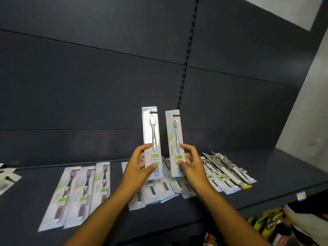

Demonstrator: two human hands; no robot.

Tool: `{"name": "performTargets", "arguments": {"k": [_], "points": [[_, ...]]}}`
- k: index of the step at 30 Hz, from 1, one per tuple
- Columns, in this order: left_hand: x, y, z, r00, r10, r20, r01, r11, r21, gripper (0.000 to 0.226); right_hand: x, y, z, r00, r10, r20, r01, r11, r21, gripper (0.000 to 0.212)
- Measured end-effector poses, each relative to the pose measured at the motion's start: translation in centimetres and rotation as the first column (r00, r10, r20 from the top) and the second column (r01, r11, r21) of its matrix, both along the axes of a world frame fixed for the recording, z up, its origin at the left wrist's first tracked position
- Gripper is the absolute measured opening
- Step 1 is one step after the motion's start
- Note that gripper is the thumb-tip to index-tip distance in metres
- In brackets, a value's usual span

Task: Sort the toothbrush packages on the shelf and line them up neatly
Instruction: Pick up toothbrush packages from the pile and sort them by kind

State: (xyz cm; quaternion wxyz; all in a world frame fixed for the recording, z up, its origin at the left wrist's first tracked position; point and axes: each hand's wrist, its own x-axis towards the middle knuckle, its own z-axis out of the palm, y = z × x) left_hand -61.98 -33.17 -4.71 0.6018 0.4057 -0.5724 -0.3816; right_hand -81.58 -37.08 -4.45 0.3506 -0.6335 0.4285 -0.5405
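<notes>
My left hand (140, 166) grips the lower part of a white toothbrush package (151, 132) with a pale blue brush, held upright above the shelf. My right hand (190, 161) pinches a second upright package (174, 132) of the same kind, slightly tilted, a small gap apart from the first. Below my hands lies a loose heap of packages (159, 190) on the dark shelf (177, 213). Three packages with purple brushes (78, 192) lie side by side to the left. Another fanned pile of packages (229, 171) lies to the right.
The dark back panel (88, 86) rises behind the shelf, with a slotted upright (188, 50) in it. More packages (7, 178) poke in at the far left edge. A price tag (301, 195) sits on the shelf's front lip. Colourful goods (266, 226) lie below at lower right.
</notes>
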Motion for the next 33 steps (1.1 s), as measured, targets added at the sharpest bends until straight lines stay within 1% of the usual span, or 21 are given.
{"name": "performTargets", "arguments": {"k": [2,6,8,11,15,20,22,24,27,30,32,33], "points": [[-1.8,-2.2,0.4,1.000,-0.002,0.023,0.002,1.000,-0.012,0.053,-1.9,-2.2,0.4,1.000,0.001,0.004,-0.001,1.000,-0.020,0.049],[-5.5,-4.6,0.9,0.997,0.044,0.070,-0.045,0.999,0.005,0.055,-5.5,-5.6,0.2,1.000,0.008,0.030,-0.008,1.000,0.011,0.047],[-7.3,-5.1,0.8,0.992,0.056,0.117,-0.059,0.998,0.023,0.054,-7.0,-7.0,0.0,0.999,0.028,0.036,-0.029,0.999,0.014,0.046],[-9.5,-6.2,0.6,0.975,0.109,0.191,-0.124,0.990,0.064,0.052,-9.0,-9.0,-0.4,0.997,0.051,0.059,-0.052,0.999,0.016,0.046],[-13.0,-6.7,-0.1,0.953,0.154,0.261,-0.201,0.966,0.163,0.050,-11.8,-10.6,-0.7,0.994,0.111,0.023,-0.112,0.993,0.032,0.047],[-17.5,-7.3,-1.7,0.909,0.164,0.384,-0.296,0.902,0.314,0.052,-16.0,-12.1,-0.9,0.987,0.160,0.016,-0.161,0.986,0.050,0.050],[-19.2,-7.7,-2.0,0.867,0.153,0.475,-0.343,0.874,0.344,0.053,-17.4,-12.1,-1.4,0.984,0.178,0.026,-0.180,0.982,0.064,0.049],[-20.6,-8.0,-2.3,0.806,0.116,0.580,-0.391,0.840,0.376,0.056,-18.6,-11.8,-1.8,0.979,0.203,0.024,-0.204,0.977,0.066,0.049],[-22.2,-8.4,-2.6,0.752,0.031,0.659,-0.422,0.790,0.445,0.059,-20.0,-11.4,-2.4,0.970,0.242,0.005,-0.242,0.968,0.073,0.050],[-23.3,-8.6,-2.9,0.723,-0.035,0.690,-0.426,0.764,0.485,0.048,-21.1,-11.4,-2.7,0.965,0.263,0.011,-0.263,0.962,0.078,0.051],[-23.7,-8.7,-3.0,0.663,-0.061,0.746,-0.452,0.761,0.465,0.039,-21.7,-11.5,-2.8,0.964,0.264,0.012,-0.264,0.961,0.082,0.052],[-23.9,-8.7,-3.0,0.620,-0.076,0.780,-0.475,0.755,0.452,0.039,-21.9,-11.5,-3.0,0.964,0.264,0.009,-0.264,0.961,0.086,0.053]]}}
